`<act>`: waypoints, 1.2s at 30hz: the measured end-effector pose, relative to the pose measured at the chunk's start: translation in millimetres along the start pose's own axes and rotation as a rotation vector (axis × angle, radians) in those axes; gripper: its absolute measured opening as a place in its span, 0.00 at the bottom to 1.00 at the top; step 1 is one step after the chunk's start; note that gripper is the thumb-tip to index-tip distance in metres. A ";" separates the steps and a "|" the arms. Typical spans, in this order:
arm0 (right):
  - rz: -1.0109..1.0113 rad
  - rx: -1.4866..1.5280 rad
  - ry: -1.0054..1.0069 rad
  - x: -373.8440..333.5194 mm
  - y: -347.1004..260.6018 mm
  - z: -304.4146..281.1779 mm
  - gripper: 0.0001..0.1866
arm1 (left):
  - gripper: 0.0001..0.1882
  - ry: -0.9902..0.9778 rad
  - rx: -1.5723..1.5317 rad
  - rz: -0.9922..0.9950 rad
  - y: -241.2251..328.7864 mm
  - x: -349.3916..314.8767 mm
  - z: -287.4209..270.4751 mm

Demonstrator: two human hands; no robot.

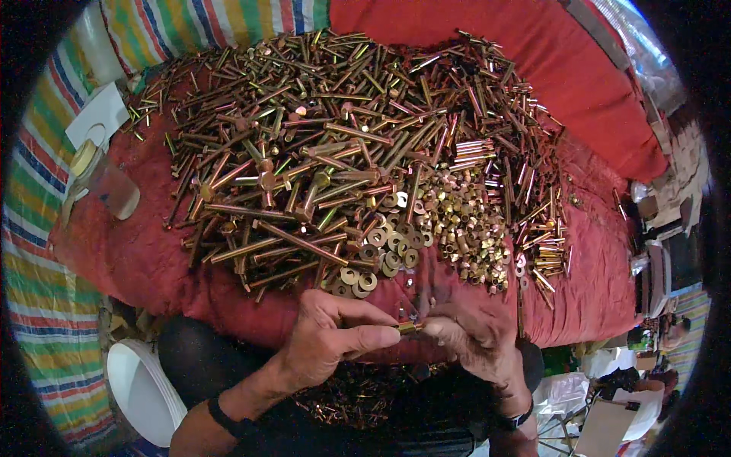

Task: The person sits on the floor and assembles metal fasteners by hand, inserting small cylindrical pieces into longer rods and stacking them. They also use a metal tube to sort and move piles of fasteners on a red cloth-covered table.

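Note:
My left hand [335, 335] pinches a short brass-coloured metal fastener [410, 327] between thumb and forefinger, just off the near edge of the red cloth. At the fastener's other end is my right hand [483, 339], its thumb and bent fingers closed on that end and partly smeared by motion. The fingers cover much of the piece, so its full shape is hidden. Beyond my hands lie flat round washers [367, 282], a heap of small brass-coloured nuts [472, 228] and a large pile of long hex-head bolts [297, 175].
Red cloth [586, 297] covers the raised work surface. Shorter bolts [550, 251] lie right of the nuts. A clear jar [114, 186] leans at the left, near a white card [97, 114]. More fasteners [350, 392] sit low between my legs. A white basin [141, 388] stands lower left.

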State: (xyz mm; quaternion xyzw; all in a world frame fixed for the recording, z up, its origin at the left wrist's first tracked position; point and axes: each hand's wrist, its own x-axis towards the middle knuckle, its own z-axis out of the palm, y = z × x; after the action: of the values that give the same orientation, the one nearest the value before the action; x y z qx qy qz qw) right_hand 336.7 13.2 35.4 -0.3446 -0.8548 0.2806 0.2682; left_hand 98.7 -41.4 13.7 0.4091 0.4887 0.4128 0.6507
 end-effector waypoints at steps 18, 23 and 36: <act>0.355 -0.091 0.516 26.1 71.8 -55.4 0.19 | 0.13 0.239 1.229 1.004 18.1 7.5 -3.8; 0.300 -0.625 0.413 47.9 158.9 -73.0 0.20 | 0.18 0.463 1.454 1.004 15.7 17.7 -28.0; 0.405 -0.184 0.539 62.9 163.2 -72.3 0.14 | 0.14 0.492 1.318 1.156 17.5 18.5 -46.6</act>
State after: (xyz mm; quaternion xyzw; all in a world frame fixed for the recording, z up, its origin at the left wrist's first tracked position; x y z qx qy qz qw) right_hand 416.4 179.8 -5.8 -0.5915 -0.6892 0.1488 0.3912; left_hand 54.3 -12.4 15.9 0.7800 0.4694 0.3872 -0.1459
